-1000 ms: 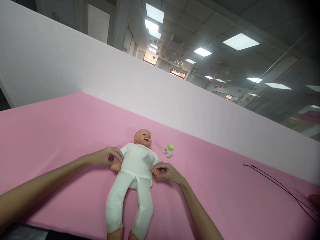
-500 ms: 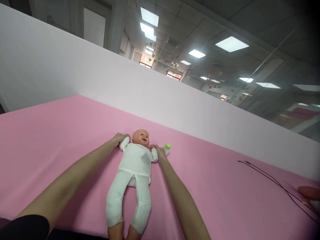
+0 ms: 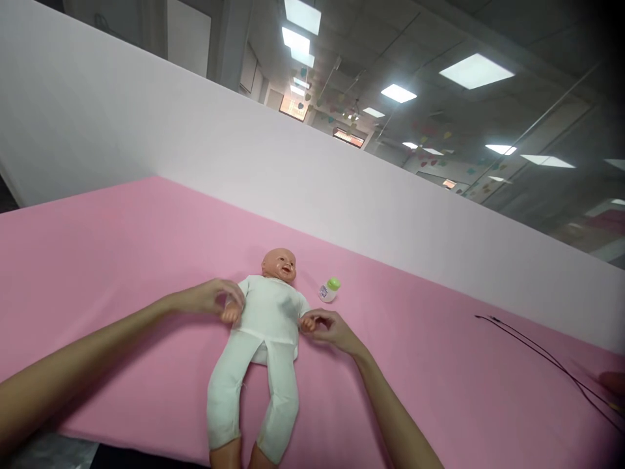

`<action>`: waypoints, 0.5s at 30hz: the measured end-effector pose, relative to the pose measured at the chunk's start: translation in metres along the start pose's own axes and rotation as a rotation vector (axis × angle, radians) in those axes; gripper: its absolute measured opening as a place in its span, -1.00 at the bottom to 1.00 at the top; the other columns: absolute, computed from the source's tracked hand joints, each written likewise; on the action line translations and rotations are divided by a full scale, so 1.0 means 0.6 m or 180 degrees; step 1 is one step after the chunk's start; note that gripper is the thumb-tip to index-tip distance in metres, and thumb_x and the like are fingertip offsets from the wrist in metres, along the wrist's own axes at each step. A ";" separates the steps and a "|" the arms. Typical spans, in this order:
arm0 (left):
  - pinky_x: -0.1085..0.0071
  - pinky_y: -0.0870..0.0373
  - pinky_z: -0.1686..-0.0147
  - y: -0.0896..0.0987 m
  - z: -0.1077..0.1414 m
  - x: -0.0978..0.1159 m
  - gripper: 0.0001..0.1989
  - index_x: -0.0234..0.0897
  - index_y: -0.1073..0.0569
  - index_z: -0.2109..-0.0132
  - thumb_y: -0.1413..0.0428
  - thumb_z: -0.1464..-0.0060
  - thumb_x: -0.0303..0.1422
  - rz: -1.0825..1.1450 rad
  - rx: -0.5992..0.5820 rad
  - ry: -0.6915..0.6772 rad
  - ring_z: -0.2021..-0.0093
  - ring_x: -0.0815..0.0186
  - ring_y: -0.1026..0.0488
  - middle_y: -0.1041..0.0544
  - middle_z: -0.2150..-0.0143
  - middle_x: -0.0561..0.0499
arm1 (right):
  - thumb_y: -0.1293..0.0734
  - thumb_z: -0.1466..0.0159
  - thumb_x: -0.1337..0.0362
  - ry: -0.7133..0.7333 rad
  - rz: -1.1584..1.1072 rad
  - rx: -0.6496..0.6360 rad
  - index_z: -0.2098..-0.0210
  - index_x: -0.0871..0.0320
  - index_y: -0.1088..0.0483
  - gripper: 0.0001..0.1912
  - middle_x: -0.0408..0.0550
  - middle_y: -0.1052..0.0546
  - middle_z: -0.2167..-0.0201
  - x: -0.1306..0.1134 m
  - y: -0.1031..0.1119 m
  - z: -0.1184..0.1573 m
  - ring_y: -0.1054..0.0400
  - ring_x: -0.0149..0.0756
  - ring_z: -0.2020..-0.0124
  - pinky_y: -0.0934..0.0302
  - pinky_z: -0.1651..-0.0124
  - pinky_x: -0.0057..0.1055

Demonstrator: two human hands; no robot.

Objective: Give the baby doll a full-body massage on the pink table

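A baby doll (image 3: 268, 316) in a white short top and white trousers lies on its back on a pink padded surface (image 3: 131, 260), head toward the white wall. My left hand (image 3: 215, 296) curls round the doll's arm near its wrist, at the left of its body. With thumb and fingers, my right hand (image 3: 332, 329) grips the doll's other arm at its small hand. Both doll arms point down along its sides. Beside its head stands a small clear bottle with a green cap (image 3: 330, 290), slightly tilted in view and touched by neither hand.
A white wall (image 3: 234, 176) borders the pink surface at the back. At the right lie thin black cables (image 3: 532, 355), and a brownish rounded object (image 3: 612, 381) shows at the right edge, partly cut off.
Both hands have brought the doll's arms down from beside its head to its sides. The green-capped bottle, partly behind my right hand before, now shows fully.
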State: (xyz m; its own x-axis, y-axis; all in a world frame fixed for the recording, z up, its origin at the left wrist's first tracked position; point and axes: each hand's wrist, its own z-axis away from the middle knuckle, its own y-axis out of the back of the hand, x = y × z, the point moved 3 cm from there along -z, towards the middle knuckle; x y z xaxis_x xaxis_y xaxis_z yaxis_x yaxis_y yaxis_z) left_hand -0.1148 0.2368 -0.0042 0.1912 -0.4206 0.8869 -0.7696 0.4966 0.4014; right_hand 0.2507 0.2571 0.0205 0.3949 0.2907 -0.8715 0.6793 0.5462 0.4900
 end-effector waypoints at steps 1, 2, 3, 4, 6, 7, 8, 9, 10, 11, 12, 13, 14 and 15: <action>0.30 -0.38 -0.07 -0.009 0.013 -0.002 -0.75 -0.15 -0.66 0.12 -0.28 -0.01 -0.44 -0.0206 -0.0144 -0.0066 -0.04 0.13 -0.49 -0.61 0.01 -0.05 | -0.54 -0.17 0.07 0.0065 0.0196 -0.0159 0.07 0.02 -0.62 -0.64 0.03 -0.62 0.04 -0.001 -0.008 0.009 -0.43 -0.03 -0.07 -0.28 -0.16 -0.11; 0.30 -0.36 -0.11 -0.016 0.022 -0.004 -0.74 -0.13 -0.67 0.13 -0.26 -0.01 -0.47 -0.0362 -0.0203 -0.0105 -0.07 0.13 -0.47 -0.60 -0.02 -0.04 | -0.56 -0.14 0.07 0.0117 0.0371 -0.0232 0.08 0.00 -0.63 -0.63 0.03 -0.61 0.04 -0.001 -0.015 0.015 -0.41 -0.03 -0.09 -0.26 -0.20 -0.09; 0.30 -0.35 -0.14 -0.022 0.028 -0.006 -0.75 -0.11 -0.67 0.13 -0.25 -0.03 -0.47 -0.0460 -0.0205 -0.0124 -0.09 0.13 -0.46 -0.60 -0.03 -0.04 | -0.58 -0.11 0.07 0.0150 0.0498 -0.0234 0.08 -0.01 -0.64 -0.62 0.02 -0.61 0.03 0.000 -0.021 0.018 -0.39 -0.02 -0.10 -0.23 -0.23 -0.07; 0.29 -0.36 -0.14 -0.025 0.031 -0.007 -0.77 -0.10 -0.68 0.14 -0.24 -0.05 -0.45 -0.0493 -0.0175 -0.0130 -0.10 0.13 -0.46 -0.60 -0.03 -0.05 | -0.59 -0.09 0.07 0.0158 0.0548 -0.0206 0.09 -0.02 -0.65 -0.61 0.02 -0.60 0.03 0.001 -0.024 0.019 -0.38 -0.01 -0.11 -0.23 -0.24 -0.06; 0.28 -0.39 -0.11 -0.026 0.030 -0.006 -0.79 -0.10 -0.68 0.12 -0.26 -0.08 -0.38 -0.0395 -0.0017 -0.0091 -0.08 0.12 -0.49 -0.61 -0.02 -0.06 | -0.58 -0.11 0.07 0.0103 0.0391 -0.0057 0.09 0.00 -0.64 -0.62 0.03 -0.61 0.04 0.004 -0.025 0.020 -0.40 -0.01 -0.10 -0.25 -0.22 -0.06; 0.27 -0.42 -0.08 -0.022 0.028 -0.005 -0.80 -0.12 -0.68 0.10 -0.28 -0.09 -0.33 -0.0283 0.0162 -0.0015 -0.06 0.11 -0.51 -0.61 -0.01 -0.07 | -0.57 -0.12 0.07 0.0055 0.0215 0.0119 0.09 0.02 -0.64 -0.62 0.04 -0.61 0.04 0.006 -0.020 0.019 -0.43 -0.01 -0.07 -0.27 -0.19 -0.07; 0.27 -0.44 -0.05 -0.015 0.026 -0.005 -0.77 -0.14 -0.67 0.09 -0.30 -0.08 -0.27 -0.0144 0.0437 0.0103 -0.04 0.10 -0.53 -0.62 0.01 -0.08 | -0.56 -0.12 0.06 0.0000 0.0001 0.0387 0.10 0.03 -0.63 -0.62 0.04 -0.62 0.04 0.010 -0.011 0.019 -0.45 -0.01 -0.05 -0.30 -0.16 -0.08; 0.27 -0.45 -0.02 -0.006 0.024 -0.005 -0.71 -0.16 -0.65 0.06 -0.31 -0.07 -0.22 0.0019 0.0799 0.0237 -0.02 0.09 -0.54 -0.63 0.02 -0.09 | -0.56 -0.12 0.04 -0.0061 -0.0222 0.0735 0.10 0.05 -0.62 -0.61 0.05 -0.62 0.04 0.015 0.001 0.019 -0.46 -0.01 -0.03 -0.32 -0.13 -0.10; 0.27 -0.47 0.00 0.005 0.024 -0.008 -0.62 -0.19 -0.62 0.00 -0.33 -0.05 -0.17 0.0192 0.1229 0.0361 -0.01 0.07 -0.55 -0.63 0.02 -0.11 | -0.56 -0.10 0.02 -0.0126 -0.0428 0.1132 0.10 0.07 -0.61 -0.58 0.06 -0.63 0.03 0.022 0.016 0.020 -0.48 0.00 -0.01 -0.34 -0.10 -0.11; 0.26 -0.48 0.01 0.017 0.025 -0.012 -0.51 -0.20 -0.57 -0.08 -0.34 -0.03 -0.12 0.0355 0.1688 0.0458 0.00 0.07 -0.55 -0.62 0.01 -0.12 | -0.57 -0.08 0.00 -0.0204 -0.0604 0.1539 0.09 0.08 -0.60 -0.54 0.07 -0.63 0.04 0.032 0.032 0.022 -0.49 0.00 0.01 -0.37 -0.05 -0.13; 0.26 -0.48 0.02 0.029 0.030 -0.019 -0.39 -0.21 -0.50 -0.17 -0.34 -0.01 -0.08 0.0486 0.2130 0.0531 -0.01 0.07 -0.55 -0.60 -0.02 -0.13 | -0.57 -0.06 -0.03 -0.0306 -0.0752 0.1920 0.08 0.09 -0.58 -0.49 0.07 -0.63 0.05 0.044 0.048 0.024 -0.50 0.01 0.03 -0.40 0.00 -0.15; 0.26 -0.48 0.03 0.040 0.035 -0.027 -0.30 -0.21 -0.42 -0.25 -0.33 -0.01 -0.04 0.0544 0.2511 0.0610 -0.03 0.07 -0.54 -0.58 -0.05 -0.15 | -0.57 -0.04 -0.05 -0.0439 -0.0869 0.2243 0.07 0.11 -0.57 -0.45 0.08 -0.64 0.07 0.058 0.062 0.027 -0.51 0.00 0.07 -0.42 0.06 -0.17; 0.26 -0.47 0.02 0.050 0.042 -0.037 -0.24 -0.20 -0.35 -0.30 -0.31 -0.01 -0.01 0.0491 0.2801 0.0738 -0.06 0.07 -0.52 -0.56 -0.09 -0.15 | -0.57 -0.02 -0.06 -0.0599 -0.0943 0.2497 0.06 0.12 -0.55 -0.41 0.09 -0.64 0.11 0.074 0.074 0.031 -0.53 -0.01 0.11 -0.43 0.11 -0.19; 0.27 -0.46 0.02 0.058 0.050 -0.047 -0.22 -0.20 -0.32 -0.32 -0.28 -0.02 0.01 0.0318 0.2987 0.0925 -0.08 0.07 -0.50 -0.54 -0.13 -0.16 | -0.57 0.01 -0.06 -0.0764 -0.0977 0.2682 0.06 0.14 -0.54 -0.39 0.09 -0.64 0.15 0.089 0.084 0.036 -0.54 -0.02 0.16 -0.44 0.16 -0.20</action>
State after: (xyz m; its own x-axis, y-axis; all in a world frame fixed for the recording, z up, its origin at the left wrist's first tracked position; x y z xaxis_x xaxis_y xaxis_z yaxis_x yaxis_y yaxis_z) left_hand -0.1654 0.2433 -0.0220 0.1445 -0.1442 0.9789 -0.9374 -0.3368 0.0887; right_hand 0.3194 0.2835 -0.0009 0.1768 0.0061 -0.9842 0.9633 -0.2063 0.1718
